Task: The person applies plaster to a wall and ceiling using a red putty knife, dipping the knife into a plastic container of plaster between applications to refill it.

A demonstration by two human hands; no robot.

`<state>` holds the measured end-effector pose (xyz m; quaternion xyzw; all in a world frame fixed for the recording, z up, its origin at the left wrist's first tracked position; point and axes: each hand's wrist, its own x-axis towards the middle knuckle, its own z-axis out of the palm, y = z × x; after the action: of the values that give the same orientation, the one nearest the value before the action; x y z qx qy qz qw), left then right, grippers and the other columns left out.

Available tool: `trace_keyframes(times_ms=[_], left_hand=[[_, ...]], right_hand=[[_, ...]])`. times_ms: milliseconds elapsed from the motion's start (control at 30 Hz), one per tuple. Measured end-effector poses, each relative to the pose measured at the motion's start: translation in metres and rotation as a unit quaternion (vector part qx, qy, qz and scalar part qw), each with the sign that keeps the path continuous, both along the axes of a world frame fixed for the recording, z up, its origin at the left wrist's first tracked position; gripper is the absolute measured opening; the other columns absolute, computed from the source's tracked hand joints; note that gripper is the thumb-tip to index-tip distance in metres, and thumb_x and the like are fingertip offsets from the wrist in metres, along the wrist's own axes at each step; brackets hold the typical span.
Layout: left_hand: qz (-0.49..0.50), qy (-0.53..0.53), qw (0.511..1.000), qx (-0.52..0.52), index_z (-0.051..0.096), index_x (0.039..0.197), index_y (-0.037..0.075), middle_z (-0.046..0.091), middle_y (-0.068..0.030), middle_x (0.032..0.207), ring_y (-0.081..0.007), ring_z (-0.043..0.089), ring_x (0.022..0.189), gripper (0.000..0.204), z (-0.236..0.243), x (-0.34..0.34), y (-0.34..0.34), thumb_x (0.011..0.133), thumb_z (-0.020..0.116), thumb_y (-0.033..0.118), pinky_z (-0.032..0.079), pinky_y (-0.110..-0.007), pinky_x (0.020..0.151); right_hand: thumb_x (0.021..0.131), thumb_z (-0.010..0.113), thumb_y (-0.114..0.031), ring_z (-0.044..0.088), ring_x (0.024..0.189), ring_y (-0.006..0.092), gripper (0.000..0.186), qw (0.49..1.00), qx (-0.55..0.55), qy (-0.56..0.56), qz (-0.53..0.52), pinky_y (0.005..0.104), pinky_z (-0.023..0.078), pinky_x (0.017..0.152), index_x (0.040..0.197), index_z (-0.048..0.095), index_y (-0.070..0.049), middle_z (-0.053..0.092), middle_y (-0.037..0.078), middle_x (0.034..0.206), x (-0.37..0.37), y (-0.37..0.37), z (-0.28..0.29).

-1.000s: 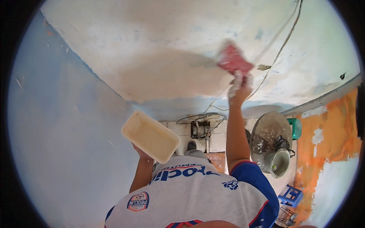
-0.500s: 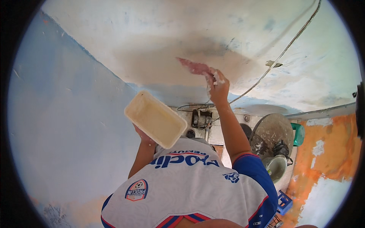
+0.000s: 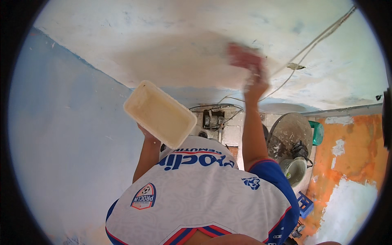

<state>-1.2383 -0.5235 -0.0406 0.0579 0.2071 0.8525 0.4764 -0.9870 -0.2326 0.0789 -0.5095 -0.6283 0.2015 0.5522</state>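
A cream rectangular plastic tub (image 3: 161,116), with pale paste or residue inside, rests tilted on my left hand (image 3: 147,132). That hand grips it from below, and most of its fingers are hidden behind the tub. My right hand (image 3: 256,87), smeared by motion and spotted with white, holds a flat red putty spreader (image 3: 245,57). The spreader is up at the whitish wall (image 3: 171,49) in front of me; blur hides whether its edge touches. A darker, smooth-looking patch lies on the wall left of the spreader.
A loose cable (image 3: 302,57) hangs across the wall at right, near a chipped hole (image 3: 295,66). Below stand a small pump (image 3: 214,120), a stained round tabletop (image 3: 288,132), a pail (image 3: 295,169), a green container (image 3: 316,132) and a blue stool (image 3: 305,204). A bluish wall (image 3: 69,122) rises close at left.
My right hand has swept the spreader to the right along the wall, and the cable has swung. The tub in my left hand has shifted slightly left and up in view.
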Motion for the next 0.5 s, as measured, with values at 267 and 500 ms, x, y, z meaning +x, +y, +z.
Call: trace_keyframes(times_ms=[267, 500], left_hand=[[-0.016, 0.002, 1.000, 0.007, 0.044, 0.154, 0.012, 0.060, -0.0136, 0.144, -0.0368, 0.062, 0.126, 0.078, 0.001, -0.016, 0.026, 0.098, 0.052, 0.066, 0.053, -0.056, 0.106], [0.013, 0.039, 0.999, 0.007, 0.054, 0.144, 0.011, 0.064, -0.0100, 0.137, -0.0305, 0.066, 0.119, 0.061, 0.035, -0.013, 0.042, 0.107, 0.040, 0.057, 0.058, -0.045, 0.098]], right_hand=[[0.095, 0.068, -0.002, 0.068, 0.080, 0.0196, 0.018, 0.967, 0.138, -0.045, 0.208, 0.0328, 0.054, 0.069, 0.113, 0.071, 0.000, 0.071, 0.012, 0.094, -0.006, -0.044, 0.019], [0.101, 0.068, -0.011, 0.058, 0.066, 0.0076, 0.014, 0.970, 0.124, 0.208, -0.009, 0.0229, 0.044, 0.057, 0.108, 0.071, 0.001, 0.066, 0.004, 0.078, 0.040, -0.023, 0.079]])
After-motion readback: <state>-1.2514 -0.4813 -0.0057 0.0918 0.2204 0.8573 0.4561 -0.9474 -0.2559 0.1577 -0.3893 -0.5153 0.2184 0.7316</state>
